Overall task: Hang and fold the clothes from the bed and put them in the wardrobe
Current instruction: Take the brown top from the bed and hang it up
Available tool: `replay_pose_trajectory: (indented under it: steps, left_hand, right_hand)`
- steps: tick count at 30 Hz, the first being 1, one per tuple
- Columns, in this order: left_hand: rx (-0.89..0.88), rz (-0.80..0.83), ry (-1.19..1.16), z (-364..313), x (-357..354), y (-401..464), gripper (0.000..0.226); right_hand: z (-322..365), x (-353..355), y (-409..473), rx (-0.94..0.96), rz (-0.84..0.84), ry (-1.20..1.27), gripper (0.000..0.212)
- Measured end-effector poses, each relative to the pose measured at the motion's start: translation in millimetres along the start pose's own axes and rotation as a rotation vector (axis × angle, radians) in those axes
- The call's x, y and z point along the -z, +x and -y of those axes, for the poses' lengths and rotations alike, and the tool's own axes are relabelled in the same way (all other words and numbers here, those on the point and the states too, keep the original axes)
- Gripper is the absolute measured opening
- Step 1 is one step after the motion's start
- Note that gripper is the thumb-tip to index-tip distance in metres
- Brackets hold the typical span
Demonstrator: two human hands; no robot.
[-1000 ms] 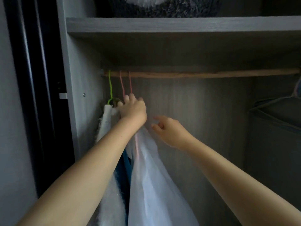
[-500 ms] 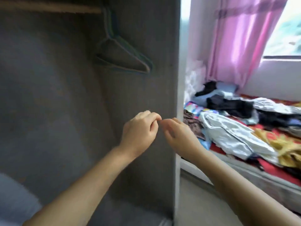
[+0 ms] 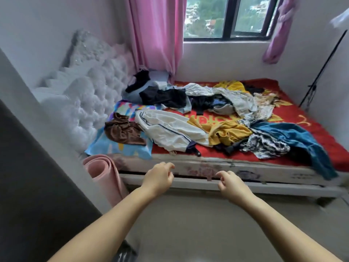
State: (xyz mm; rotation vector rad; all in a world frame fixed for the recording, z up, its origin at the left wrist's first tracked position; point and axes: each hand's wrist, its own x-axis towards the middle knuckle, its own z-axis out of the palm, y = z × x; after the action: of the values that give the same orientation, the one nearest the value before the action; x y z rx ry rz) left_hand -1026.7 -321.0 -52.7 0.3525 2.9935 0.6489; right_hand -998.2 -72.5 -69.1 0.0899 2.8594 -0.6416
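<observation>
View swung from wardrobe to bed [image 3: 236,168]; hands now parted. Clothes [image 3: 198,118] lie heaped across the red cover, beyond both hands. Left hand [image 3: 158,176] and right hand [image 3: 231,184] hover before the bed edge, fingers loosely curled, holding nothing.

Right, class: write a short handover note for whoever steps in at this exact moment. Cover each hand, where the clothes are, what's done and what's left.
Left hand: fingers loosely curled, no grip on anything, held out in front of the bed.
Right hand: the same, holding nothing.
Clothes: all heaped unfolded on the bed: white striped garment and brown garment nearest, yellow garment mid-bed, blue garment hanging over the near edge.
Done: nothing visible from this view; the wardrobe's inside is out of frame.
Left: pick up each piece, hang or fold it, carry it to the wardrobe.
</observation>
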Motion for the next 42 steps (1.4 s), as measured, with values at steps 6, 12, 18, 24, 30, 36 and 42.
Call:
replay_pose_trajectory:
  steps: [6, 12, 18, 24, 30, 36, 42]
  left_hand:
    - [-0.067, 0.076, -0.009, 0, -23, 71, 0.035]
    - [-0.029, 0.092, -0.077, 36, -23, 165, 0.034]
    - [0.055, 0.118, -0.088, 80, -7, 265, 0.033]
    - [0.043, 0.188, -0.114, 87, -25, 337, 0.034]
    - [0.122, 0.188, -0.154, 95, -41, 417, 0.034]
    - [0.304, 0.108, -0.176, 139, -27, 471, 0.034]
    - [0.566, 0.096, -0.163, 248, -17, 471, 0.029]
  right_hand:
    - [-24, -8, 55, -0.077, 0.010, 0.026, 0.029]
    - [1, -6, 163, -0.026, 0.024, 0.017, 0.034]
    - [33, 3, 268, 0.005, 0.065, 0.031, 0.035]
    - [12, 8, 330, -0.042, 0.120, 0.019, 0.034]
    - [-8, 17, 424, 0.041, 0.175, -0.013, 0.026]
    - [32, 15, 542, 0.193, 0.308, -0.114, 0.035]
    - [144, -40, 625, 0.407, 0.477, -0.165, 0.038]
